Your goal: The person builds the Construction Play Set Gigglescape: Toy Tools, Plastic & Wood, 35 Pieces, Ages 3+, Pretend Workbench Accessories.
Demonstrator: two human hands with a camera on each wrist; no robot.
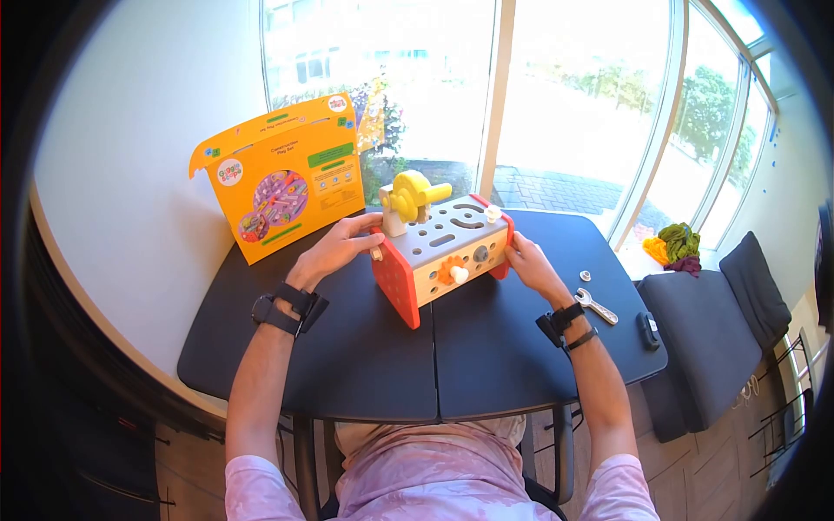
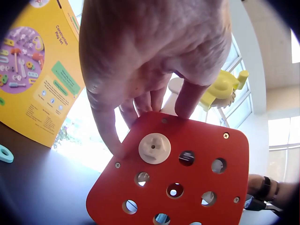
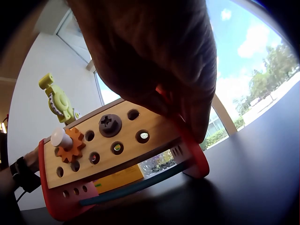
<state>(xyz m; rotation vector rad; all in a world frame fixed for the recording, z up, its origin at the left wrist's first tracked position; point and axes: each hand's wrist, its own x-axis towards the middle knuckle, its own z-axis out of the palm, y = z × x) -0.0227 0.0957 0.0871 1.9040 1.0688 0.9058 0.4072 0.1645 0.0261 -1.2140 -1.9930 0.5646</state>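
Note:
A wooden toy workbench point(image 1: 465, 247) with red end panels and a grey holed top stands on the dark table. My left hand point(image 1: 334, 247) grips the top corner of its left red panel point(image 2: 187, 140), fingers beside a white bolt head point(image 2: 154, 148). At the other end my right hand point(image 1: 532, 265) holds the right red panel point(image 3: 199, 164), its fingertips partly in shadow. A yellow toy circular saw point(image 1: 413, 195) sits on top at the left end. On the front are an orange gear point(image 3: 72, 147) with a white bolt through it and a grey bolt point(image 3: 110, 125).
A yellow play-set box point(image 1: 291, 187) stands at the back left of the table point(image 1: 347, 365). To the right lie a toy wrench point(image 1: 597, 306), a small white piece point(image 1: 585, 276) and a black device point(image 1: 648, 331). Windows rise behind; a grey seat point(image 1: 699, 326) is at the right.

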